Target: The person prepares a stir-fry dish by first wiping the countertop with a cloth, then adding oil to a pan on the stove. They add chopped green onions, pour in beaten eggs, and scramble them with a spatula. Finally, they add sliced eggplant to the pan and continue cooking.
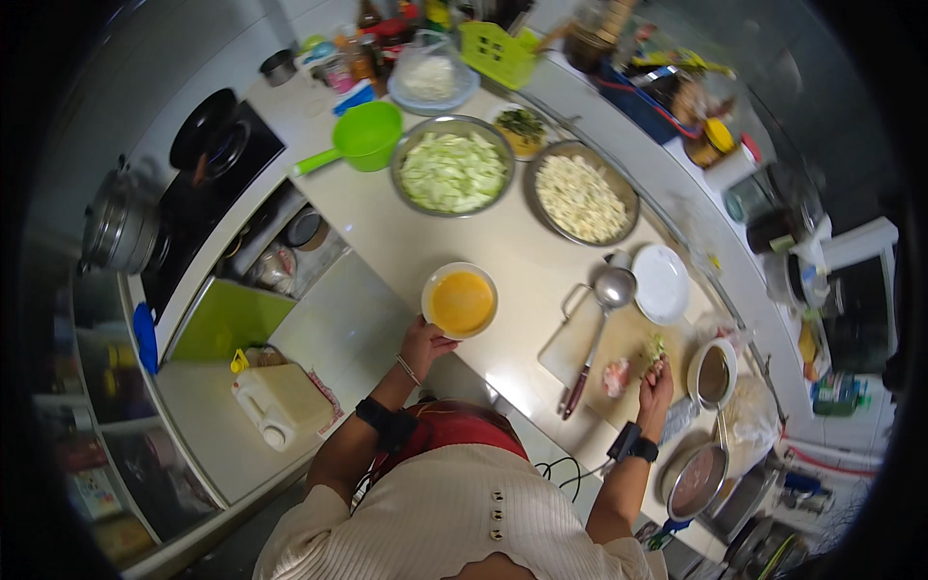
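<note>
My left hand point(428, 342) grips the near rim of a white bowl point(460, 300) of orange-yellow liquid, like beaten egg, at the counter's front edge. Over the cutting board point(565, 341) at the right, my right hand point(657, 386) pinches a small bunch of chopped green pieces point(655, 349). A pinkish lump, perhaps raw meat point(616, 378), lies on the board beside that hand. Left of it rests a metal ladle point(615, 288) with a dark red handle. Behind them is a white plate point(660, 284).
Steel bowls of sliced green vegetable point(453, 172) and pale diced food point(582, 194) stand farther back, near a green plastic dipper point(368, 136). At right are a white bowl of dark liquid point(713, 373) and a strainer point(697, 482). A stove point(210, 181) is left; a plastic jug point(286, 406) stands low.
</note>
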A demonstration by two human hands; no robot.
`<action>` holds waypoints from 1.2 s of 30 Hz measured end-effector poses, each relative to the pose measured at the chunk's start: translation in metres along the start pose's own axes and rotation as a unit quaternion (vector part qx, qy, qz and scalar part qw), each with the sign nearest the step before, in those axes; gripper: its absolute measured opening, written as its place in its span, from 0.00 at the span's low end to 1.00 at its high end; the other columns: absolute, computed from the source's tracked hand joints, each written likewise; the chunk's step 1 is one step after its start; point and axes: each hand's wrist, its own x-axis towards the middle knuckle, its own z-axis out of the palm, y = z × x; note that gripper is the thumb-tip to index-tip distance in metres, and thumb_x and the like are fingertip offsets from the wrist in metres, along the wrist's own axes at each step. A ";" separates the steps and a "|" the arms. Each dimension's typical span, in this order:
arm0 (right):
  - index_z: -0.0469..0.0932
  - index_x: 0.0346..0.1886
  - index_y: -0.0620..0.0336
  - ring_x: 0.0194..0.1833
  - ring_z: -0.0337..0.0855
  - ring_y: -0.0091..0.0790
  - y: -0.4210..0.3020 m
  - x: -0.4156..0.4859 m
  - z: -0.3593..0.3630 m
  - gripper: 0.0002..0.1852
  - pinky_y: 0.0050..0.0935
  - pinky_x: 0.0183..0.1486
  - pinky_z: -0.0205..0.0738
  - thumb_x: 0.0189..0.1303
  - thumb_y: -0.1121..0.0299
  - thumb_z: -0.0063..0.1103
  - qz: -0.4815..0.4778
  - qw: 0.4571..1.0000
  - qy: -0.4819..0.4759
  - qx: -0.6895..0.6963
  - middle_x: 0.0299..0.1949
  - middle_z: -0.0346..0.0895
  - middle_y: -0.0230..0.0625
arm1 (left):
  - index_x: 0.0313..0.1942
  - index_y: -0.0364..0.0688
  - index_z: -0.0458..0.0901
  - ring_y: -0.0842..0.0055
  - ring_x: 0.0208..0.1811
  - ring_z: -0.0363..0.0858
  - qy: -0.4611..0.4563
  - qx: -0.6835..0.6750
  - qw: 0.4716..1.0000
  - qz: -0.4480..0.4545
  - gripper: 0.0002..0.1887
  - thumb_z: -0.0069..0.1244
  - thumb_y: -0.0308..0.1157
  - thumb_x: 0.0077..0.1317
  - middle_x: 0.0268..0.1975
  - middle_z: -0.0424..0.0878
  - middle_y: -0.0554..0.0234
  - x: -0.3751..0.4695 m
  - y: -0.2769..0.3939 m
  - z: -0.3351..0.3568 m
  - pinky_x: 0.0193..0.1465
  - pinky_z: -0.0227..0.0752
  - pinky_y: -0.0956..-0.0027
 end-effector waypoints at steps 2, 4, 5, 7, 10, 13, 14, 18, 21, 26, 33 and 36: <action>0.70 0.44 0.68 0.20 0.63 0.19 0.012 -0.025 0.040 0.10 0.15 0.16 0.52 0.68 0.70 0.45 0.056 0.989 -0.102 0.096 0.24 0.70 0.32 | 0.54 0.38 0.62 0.59 0.41 0.82 -0.002 -0.012 1.000 0.007 0.22 0.44 0.27 0.58 0.47 0.76 0.47 -0.010 0.013 -0.015 0.44 0.79 0.61; 0.70 0.44 0.68 0.21 0.63 0.20 0.034 -0.048 0.080 0.10 0.16 0.17 0.53 0.68 0.70 0.44 0.095 0.986 -0.098 0.092 0.25 0.71 0.34 | 0.55 0.37 0.60 0.58 0.41 0.82 0.000 -0.024 1.000 0.013 0.23 0.45 0.27 0.58 0.47 0.75 0.46 -0.022 0.027 -0.034 0.44 0.79 0.61; 0.71 0.44 0.69 0.22 0.64 0.21 0.049 -0.056 0.101 0.10 0.17 0.17 0.53 0.68 0.70 0.44 0.132 0.977 -0.120 0.115 0.25 0.71 0.34 | 0.55 0.37 0.60 0.58 0.41 0.82 0.004 -0.028 0.999 0.016 0.24 0.45 0.26 0.58 0.47 0.75 0.45 -0.029 0.033 -0.044 0.44 0.79 0.61; 0.71 0.44 0.69 0.24 0.65 0.23 0.083 -0.068 0.144 0.11 0.18 0.17 0.54 0.68 0.70 0.44 0.181 0.961 -0.168 0.127 0.27 0.72 0.37 | 0.57 0.37 0.59 0.60 0.43 0.81 0.020 -0.014 1.000 0.014 0.26 0.45 0.27 0.57 0.49 0.74 0.47 -0.041 0.051 -0.067 0.45 0.79 0.61; 0.70 0.46 0.68 0.24 0.65 0.23 0.136 -0.083 0.210 0.10 0.17 0.17 0.55 0.66 0.73 0.45 0.257 0.938 -0.193 0.131 0.29 0.72 0.38 | 0.59 0.38 0.58 0.63 0.47 0.80 0.055 0.021 0.998 0.005 0.29 0.43 0.27 0.55 0.51 0.74 0.52 -0.063 0.078 -0.109 0.46 0.78 0.59; 0.69 0.47 0.68 0.24 0.64 0.23 0.193 -0.094 0.272 0.10 0.16 0.17 0.55 0.66 0.74 0.45 0.296 0.920 -0.246 0.078 0.29 0.70 0.37 | 0.59 0.38 0.58 0.64 0.47 0.80 0.064 0.012 0.997 0.039 0.29 0.44 0.27 0.54 0.51 0.73 0.53 -0.087 0.094 -0.153 0.44 0.79 0.62; 0.68 0.47 0.68 0.25 0.64 0.22 0.210 -0.097 0.292 0.09 0.15 0.17 0.56 0.66 0.75 0.45 0.312 0.918 -0.237 0.062 0.29 0.69 0.36 | 0.59 0.38 0.59 0.65 0.47 0.80 0.063 -0.003 0.996 0.067 0.29 0.44 0.27 0.54 0.51 0.73 0.54 -0.095 0.097 -0.167 0.44 0.80 0.62; 0.69 0.44 0.67 0.24 0.63 0.22 0.269 -0.111 0.372 0.08 0.15 0.18 0.55 0.66 0.74 0.44 0.412 0.863 -0.291 0.045 0.29 0.70 0.37 | 0.58 0.39 0.59 0.65 0.44 0.81 0.110 -0.076 0.986 0.100 0.29 0.46 0.29 0.55 0.49 0.74 0.54 -0.118 0.111 -0.217 0.43 0.80 0.63; 0.70 0.44 0.68 0.24 0.65 0.24 0.309 -0.121 0.430 0.08 0.17 0.18 0.57 0.65 0.74 0.46 0.443 0.852 -0.277 0.024 0.28 0.69 0.37 | 0.58 0.39 0.57 0.62 0.43 0.81 0.162 -0.123 0.971 0.124 0.30 0.46 0.30 0.55 0.49 0.74 0.53 -0.126 0.122 -0.246 0.44 0.80 0.61; 0.70 0.43 0.69 0.29 0.64 0.24 0.381 -0.127 0.521 0.09 0.16 0.22 0.57 0.60 0.77 0.50 0.462 0.819 -0.341 0.005 0.33 0.69 0.38 | 0.59 0.40 0.56 0.59 0.51 0.77 0.180 -0.178 0.943 0.216 0.31 0.46 0.29 0.54 0.52 0.72 0.52 -0.134 0.154 -0.295 0.49 0.77 0.54; 0.71 0.43 0.71 0.32 0.71 0.32 0.476 -0.128 0.659 0.13 0.20 0.28 0.69 0.51 0.82 0.51 0.485 0.789 -0.377 -0.018 0.35 0.72 0.44 | 0.61 0.46 0.60 0.58 0.55 0.74 0.180 -0.288 0.896 0.286 0.33 0.42 0.24 0.49 0.55 0.71 0.56 -0.131 0.216 -0.356 0.50 0.76 0.54; 0.70 0.43 0.72 0.35 0.74 0.38 0.522 -0.128 0.718 0.14 0.23 0.32 0.72 0.49 0.84 0.48 0.458 0.808 -0.368 -0.052 0.36 0.71 0.47 | 0.61 0.46 0.60 0.58 0.55 0.74 0.214 -0.287 0.888 0.289 0.34 0.42 0.25 0.48 0.55 0.71 0.56 -0.130 0.240 -0.380 0.50 0.76 0.55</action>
